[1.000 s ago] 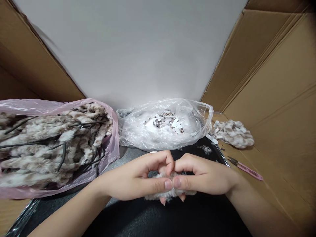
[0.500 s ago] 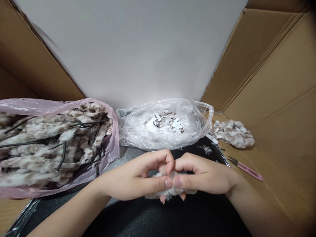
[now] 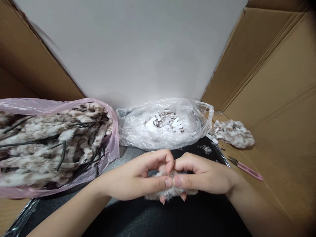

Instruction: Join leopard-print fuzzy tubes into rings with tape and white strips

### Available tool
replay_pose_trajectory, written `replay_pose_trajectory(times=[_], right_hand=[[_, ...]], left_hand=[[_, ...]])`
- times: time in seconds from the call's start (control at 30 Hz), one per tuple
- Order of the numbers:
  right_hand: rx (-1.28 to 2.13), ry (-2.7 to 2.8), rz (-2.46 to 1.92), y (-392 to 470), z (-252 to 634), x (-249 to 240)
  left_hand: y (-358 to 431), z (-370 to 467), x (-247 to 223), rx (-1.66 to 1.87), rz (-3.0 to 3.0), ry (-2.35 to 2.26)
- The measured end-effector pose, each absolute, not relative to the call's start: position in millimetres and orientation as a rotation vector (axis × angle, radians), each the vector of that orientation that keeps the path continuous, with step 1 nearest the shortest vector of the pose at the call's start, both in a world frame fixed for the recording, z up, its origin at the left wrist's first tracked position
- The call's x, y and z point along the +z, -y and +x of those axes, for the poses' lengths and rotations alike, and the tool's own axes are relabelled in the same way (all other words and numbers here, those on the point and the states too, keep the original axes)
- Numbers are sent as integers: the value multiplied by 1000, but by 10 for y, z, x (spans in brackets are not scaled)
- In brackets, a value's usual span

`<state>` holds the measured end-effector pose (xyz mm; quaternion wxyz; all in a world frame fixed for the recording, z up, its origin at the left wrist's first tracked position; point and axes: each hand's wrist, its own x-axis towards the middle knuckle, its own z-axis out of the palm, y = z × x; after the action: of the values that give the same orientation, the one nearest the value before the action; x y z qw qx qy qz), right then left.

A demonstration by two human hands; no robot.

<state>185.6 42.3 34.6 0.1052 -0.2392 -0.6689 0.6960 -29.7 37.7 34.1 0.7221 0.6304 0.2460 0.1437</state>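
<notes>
Both my left hand point(image 3: 145, 176) and my right hand point(image 3: 197, 174) are closed on one piece of pale, brown-mottled faux fur point(image 3: 170, 194). The thumb tips meet side by side on top of it, and the index fingers bend inward just beyond. Some fingertips show below the fur's near edge. Whatever lies between the pinched fingers is hidden. I hold the piece over a black surface point(image 3: 158, 220).
At left, a pink plastic bag point(image 3: 115, 131) is full of fur strips point(image 3: 49, 148) with black cords. A clear plastic bag point(image 3: 138, 135) behind my hands contains small white and metallic pieces. To the right are a fur bundle point(image 3: 233, 133), pink-handled thread snips point(image 3: 249, 171) and cardboard walls point(image 3: 276, 75).
</notes>
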Motion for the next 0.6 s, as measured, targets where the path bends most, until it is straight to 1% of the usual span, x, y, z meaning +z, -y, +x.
replay_pose_trajectory(times=[0.6], right_hand=[[2071,1925,-726,-415,1828,369]], left_hand=[[-370,-308,336,325,1374,-541]])
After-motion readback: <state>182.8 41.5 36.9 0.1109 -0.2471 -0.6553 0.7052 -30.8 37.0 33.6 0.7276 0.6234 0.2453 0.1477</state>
